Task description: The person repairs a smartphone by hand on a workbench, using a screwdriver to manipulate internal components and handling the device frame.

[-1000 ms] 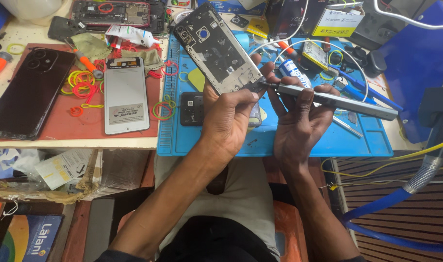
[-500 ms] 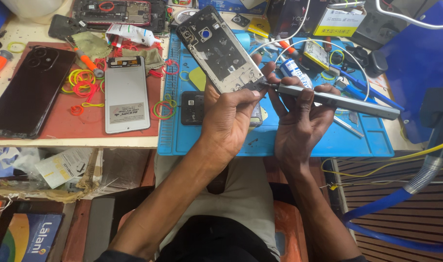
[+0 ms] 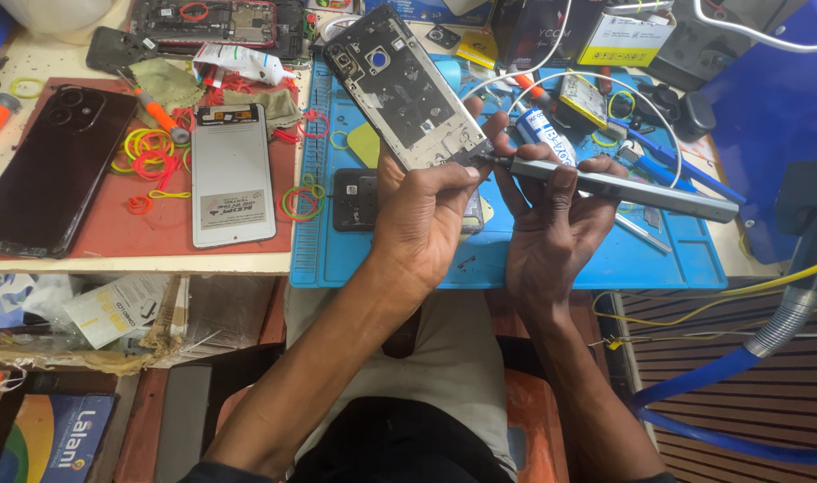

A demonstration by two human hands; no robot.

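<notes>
Both hands grip: left hand (image 3: 422, 215) clasps a phone frame (image 3: 408, 89), right hand (image 3: 551, 219) a grey screwdriver (image 3: 623, 188), beside a white-labelled tube (image 3: 544, 136).

The workbench (image 3: 247, 262) carried a blue work mat (image 3: 605, 264) beside a red mat (image 3: 113, 241), the red one bearing a dark phone back cover (image 3: 46, 170), a pale phone panel (image 3: 232, 174) and scattered coloured rubber bands (image 3: 149, 148), the blue one a small black part (image 3: 355, 199) and a blue-capped tube (image 3: 542, 136).

Bright, even overhead light; soft shadows; sharp focus; slight wide-angle bending at edges.
</notes>
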